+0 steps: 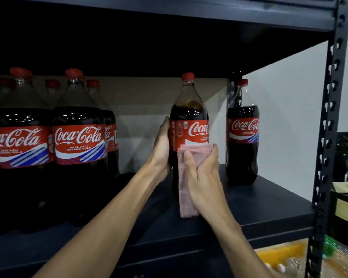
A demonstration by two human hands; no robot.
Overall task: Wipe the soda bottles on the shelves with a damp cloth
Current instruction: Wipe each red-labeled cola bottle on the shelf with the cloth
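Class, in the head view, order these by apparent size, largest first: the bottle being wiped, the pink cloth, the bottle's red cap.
1. bottle being wiped
2. pink cloth, partly hidden by the right hand
3. red cap

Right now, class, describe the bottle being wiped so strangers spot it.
On the dark shelf, cola bottles crowd the left and a lone bottle stands by the right post. The middle bottle stands between them. Only it has a left hand on its side and a right hand pressing a pink cloth against it.
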